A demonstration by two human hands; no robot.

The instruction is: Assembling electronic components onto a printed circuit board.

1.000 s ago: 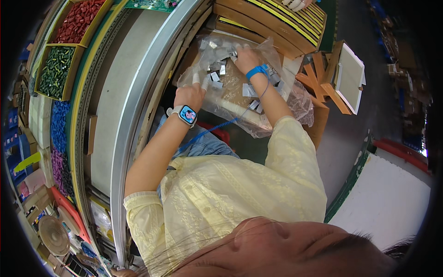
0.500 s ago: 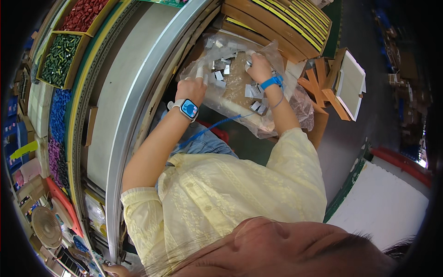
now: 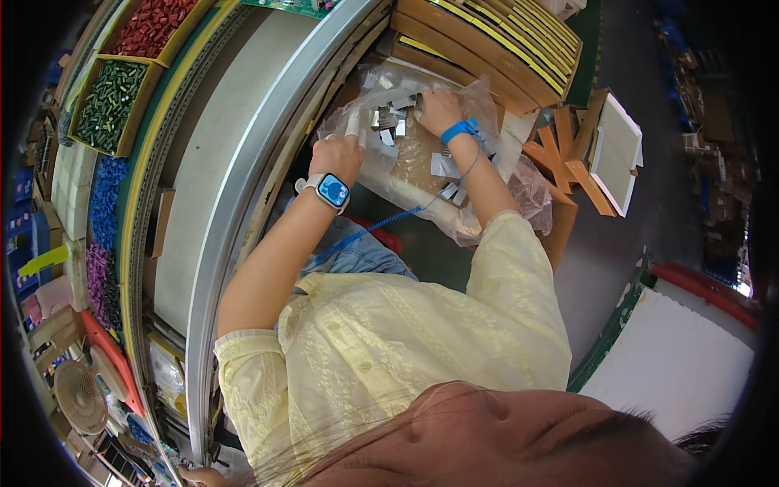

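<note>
One clear bag [image 3: 380, 167] beside grey worktop [image 3: 217, 138]

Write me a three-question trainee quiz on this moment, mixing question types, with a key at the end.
1. What is the left hand touching?
2. The blue strap is worn at the wrist of: (A) the left hand, (B) the right hand, (C) neither.
3. True or false: the red parts sit in a box next to that of the green parts.

Key: 1. The clear plastic bag; 2. B; 3. True.
</note>
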